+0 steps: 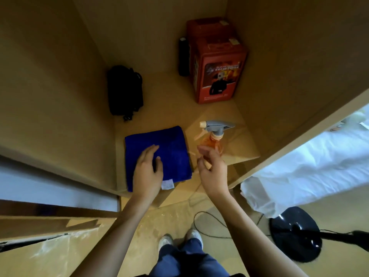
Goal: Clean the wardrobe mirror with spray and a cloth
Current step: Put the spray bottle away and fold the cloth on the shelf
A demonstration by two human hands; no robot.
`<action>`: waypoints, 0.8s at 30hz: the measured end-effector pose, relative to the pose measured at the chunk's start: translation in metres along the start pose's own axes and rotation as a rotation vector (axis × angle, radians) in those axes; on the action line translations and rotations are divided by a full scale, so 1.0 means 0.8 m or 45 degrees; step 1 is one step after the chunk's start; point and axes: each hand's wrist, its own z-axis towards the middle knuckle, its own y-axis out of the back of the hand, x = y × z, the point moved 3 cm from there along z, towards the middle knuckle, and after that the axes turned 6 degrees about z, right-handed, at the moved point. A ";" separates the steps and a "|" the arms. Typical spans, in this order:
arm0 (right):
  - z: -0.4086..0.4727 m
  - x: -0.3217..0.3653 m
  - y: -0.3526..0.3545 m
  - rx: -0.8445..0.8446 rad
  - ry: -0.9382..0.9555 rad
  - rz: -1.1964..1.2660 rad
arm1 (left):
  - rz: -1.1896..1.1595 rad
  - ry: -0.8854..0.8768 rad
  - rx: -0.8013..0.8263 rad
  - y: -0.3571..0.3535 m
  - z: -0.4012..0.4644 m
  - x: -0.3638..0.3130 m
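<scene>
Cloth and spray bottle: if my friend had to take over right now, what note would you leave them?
Left hand: open, resting flat on the folded blue cloth, not gripping it.
Right hand: open, fingers curled, right beside the spray bottle; no firm grip on it yet.
Where things are: cloth and bottle both sit on the wardrobe floor, bottle upright to the right of the cloth. A red box and a black bag stand further back.
Done: nothing to see yet.
Left: pick up both, spray the mirror, wipe it. The mirror is not clearly in view.
</scene>
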 end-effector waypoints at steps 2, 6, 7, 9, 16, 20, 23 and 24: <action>-0.002 0.005 0.021 -0.203 0.046 0.052 | -0.108 -0.058 0.075 -0.009 0.001 -0.023; 0.012 0.007 0.055 -0.371 0.019 0.106 | -0.176 -0.076 0.207 -0.034 0.004 -0.055; 0.018 0.008 0.059 -0.343 0.012 0.094 | -0.162 -0.076 0.239 -0.041 0.006 -0.061; 0.032 0.012 0.063 -0.227 -0.048 0.072 | -0.148 -0.064 0.305 -0.051 0.009 -0.071; 0.062 0.003 0.055 0.178 -0.166 0.136 | -0.171 -0.072 0.396 -0.068 0.016 -0.084; 0.064 0.004 0.057 0.202 -0.109 0.207 | -0.224 -0.055 0.416 -0.071 0.012 -0.081; 0.062 0.005 0.060 0.226 -0.089 0.229 | -0.272 -0.080 0.416 -0.069 0.006 -0.080; 0.059 0.008 0.062 0.237 -0.092 0.259 | -0.290 -0.086 0.416 -0.068 0.003 -0.081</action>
